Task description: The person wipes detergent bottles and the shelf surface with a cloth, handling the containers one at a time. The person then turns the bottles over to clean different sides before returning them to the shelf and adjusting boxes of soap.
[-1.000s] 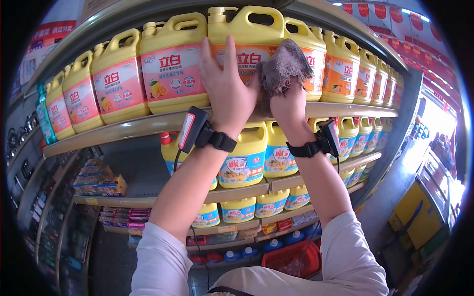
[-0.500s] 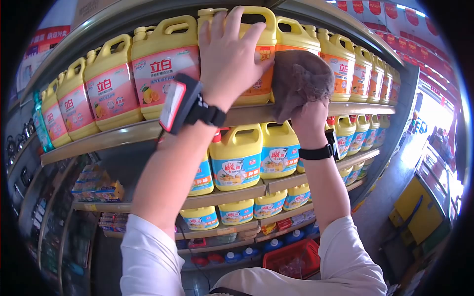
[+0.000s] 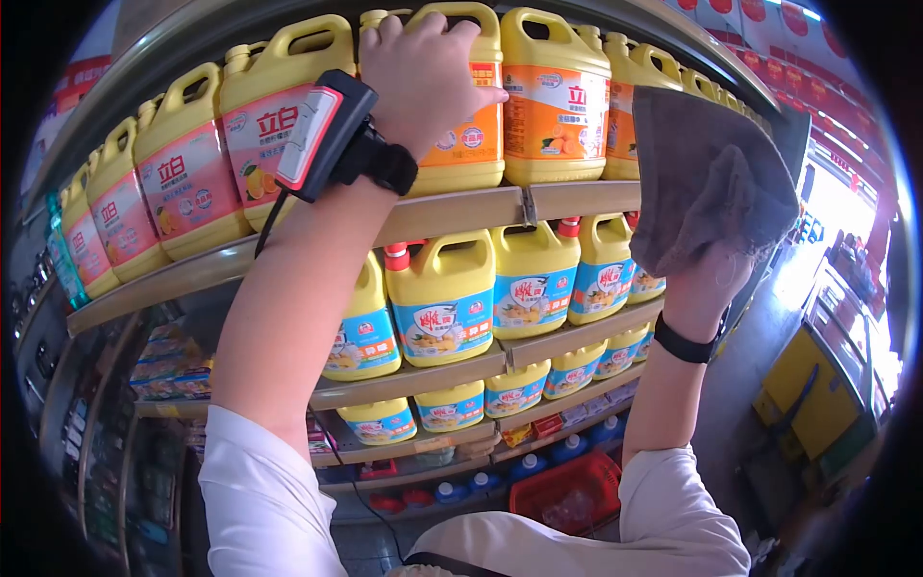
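My left hand lies against the upper part of a yellow jug with an orange label on the top shelf. Its fingers are curled over near the jug's handle and the thumb points right. My right hand grips a grey-brown cloth, which hangs spread in front of the jugs at the right. Between the two hands stands another orange-labelled jug, upright. The cloth hides most of my right fingers.
Pink-labelled jugs line the top shelf at left. Blue-labelled jugs fill the shelf below, with smaller ones lower down. A red basket sits on the floor. A yellow cabinet stands at right.
My right hand has moved right with the cloth, which is now spread wider and uncovers the jug between my hands. My left hand's fingers are more curled. The view has shifted slightly.
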`<state>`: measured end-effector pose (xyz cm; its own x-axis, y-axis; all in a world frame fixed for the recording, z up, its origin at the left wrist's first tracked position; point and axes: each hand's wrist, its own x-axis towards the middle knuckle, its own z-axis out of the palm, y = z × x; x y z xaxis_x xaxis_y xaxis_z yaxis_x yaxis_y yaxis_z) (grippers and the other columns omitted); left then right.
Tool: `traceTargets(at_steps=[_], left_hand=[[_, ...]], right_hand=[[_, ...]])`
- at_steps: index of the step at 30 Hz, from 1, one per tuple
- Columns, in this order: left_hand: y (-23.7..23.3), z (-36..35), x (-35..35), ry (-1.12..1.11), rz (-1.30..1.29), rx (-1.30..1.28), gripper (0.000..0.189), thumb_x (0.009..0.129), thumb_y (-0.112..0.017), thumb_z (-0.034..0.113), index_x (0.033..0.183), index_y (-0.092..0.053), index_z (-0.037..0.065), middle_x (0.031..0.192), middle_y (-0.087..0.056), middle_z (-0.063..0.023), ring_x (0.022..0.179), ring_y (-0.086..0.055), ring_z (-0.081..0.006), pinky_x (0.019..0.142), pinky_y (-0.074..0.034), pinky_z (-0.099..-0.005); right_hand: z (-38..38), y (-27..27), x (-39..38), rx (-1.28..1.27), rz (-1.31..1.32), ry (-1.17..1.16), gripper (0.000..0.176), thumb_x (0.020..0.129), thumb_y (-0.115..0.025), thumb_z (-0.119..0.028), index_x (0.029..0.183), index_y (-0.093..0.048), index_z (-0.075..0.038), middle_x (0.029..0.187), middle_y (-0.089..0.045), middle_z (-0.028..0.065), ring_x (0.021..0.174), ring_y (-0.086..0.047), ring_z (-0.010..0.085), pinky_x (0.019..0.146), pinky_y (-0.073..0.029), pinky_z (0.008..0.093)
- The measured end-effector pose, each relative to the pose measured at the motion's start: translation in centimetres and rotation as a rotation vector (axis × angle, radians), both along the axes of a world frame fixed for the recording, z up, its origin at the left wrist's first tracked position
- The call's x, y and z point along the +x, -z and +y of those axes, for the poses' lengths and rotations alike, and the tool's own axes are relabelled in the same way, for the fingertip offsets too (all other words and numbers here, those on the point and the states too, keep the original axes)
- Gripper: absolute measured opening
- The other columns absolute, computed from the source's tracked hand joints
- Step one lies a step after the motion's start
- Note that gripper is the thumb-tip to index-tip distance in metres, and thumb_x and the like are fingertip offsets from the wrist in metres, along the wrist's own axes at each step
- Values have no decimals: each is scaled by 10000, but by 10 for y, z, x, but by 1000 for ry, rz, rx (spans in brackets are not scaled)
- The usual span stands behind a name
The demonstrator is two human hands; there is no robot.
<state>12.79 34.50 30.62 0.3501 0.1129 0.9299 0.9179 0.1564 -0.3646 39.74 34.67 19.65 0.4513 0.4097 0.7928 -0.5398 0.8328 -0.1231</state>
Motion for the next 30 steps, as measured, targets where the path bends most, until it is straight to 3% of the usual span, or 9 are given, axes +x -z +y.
traceTargets(at_steps=[4, 6, 8, 10, 15, 20, 24, 28, 30], left_hand=[[-2, -9, 18, -60, -71, 15, 652, 646, -793, 573, 1167, -675, 200, 1118, -618, -46, 950, -567, -310, 879, -423, -477], [-8, -15, 37, -86, -84, 55, 524, 731, -803, 466, 1116, -694, 127, 1085, -656, -70, 943, -611, -255, 863, -463, -429], [-22, -6, 50, 484, 62, 134, 221, 731, -733, 230, 862, -663, 66, 1011, -615, -157, 987, -584, -350, 838, -468, -455], [-32, 17, 68, 582, 8, -129, 247, 771, -701, 252, 864, -665, 26, 931, -645, -159, 977, -608, -335, 830, -490, -455], [-61, 47, 98, -28, -48, -364, 549, 844, -592, 547, 947, -742, 29, 1043, -700, -194, 1104, -597, -339, 967, -450, -447], [-46, 40, 111, -9, -59, -259, 634, 723, -680, 629, 980, -740, 53, 1094, -678, -181, 1149, -535, -387, 993, -384, -526], [-26, 22, 124, 49, -43, -52, 583, 674, -789, 493, 1062, -688, 70, 1114, -638, -136, 1085, -556, -358, 932, -426, -503], [-26, 14, 128, 385, -55, -37, 474, 728, -803, 355, 1061, -663, 48, 1123, -629, -150, 974, -615, -303, 823, -525, -415], [-23, 18, 126, 762, 130, 297, 463, 760, -799, 280, 1117, -635, 35, 1091, -647, -119, 987, -627, -269, 831, -536, -398]], right_hand=[[14, 26, 25, 96, -110, -194, 394, 1006, -464, -174, 1347, -463, 22, 1273, -594, 166, 1183, -573, 275, 1022, -470, 408], [16, 33, 28, -69, -169, -20, 387, 1005, -466, -162, 1343, -463, 27, 1256, -603, 172, 1167, -584, 278, 1014, -477, 407], [24, 43, 33, -228, -219, 158, 380, 1005, -467, -150, 1339, -462, 32, 1238, -611, 178, 1152, -594, 280, 1006, -484, 405], [30, 60, 40, -276, -131, -310, 338, 993, -522, -175, 1280, -539, 2, 1249, -614, 133, 1129, -597, 228, 1015, -470, 385], [20, 85, 67, -268, -194, -278, 350, 988, -525, -185, 1284, -524, 1, 1205, -620, 129, 1128, -586, 222, 1024, -451, 357], [20, 102, 109, -328, -204, -216, 360, 995, -491, -214, 1283, -535, -2, 1191, -640, 133, 1096, -612, 248, 978, -492, 395], [22, 101, 128, -340, -196, -156, 331, 966, -531, -219, 1227, -580, -22, 1132, -659, 109, 1071, -610, 227, 993, -469, 364], [35, 105, 140, -400, -87, -268, 309, 962, -540, -219, 1206, -588, -37, 1117, -655, 89, 1069, -606, 212, 986, -470, 358], [51, 118, 146, -420, -83, -312, 302, 967, -534, -230, 1198, -591, -43, 1117, -651, 83, 1071, -604, 206, 984, -471, 353]])
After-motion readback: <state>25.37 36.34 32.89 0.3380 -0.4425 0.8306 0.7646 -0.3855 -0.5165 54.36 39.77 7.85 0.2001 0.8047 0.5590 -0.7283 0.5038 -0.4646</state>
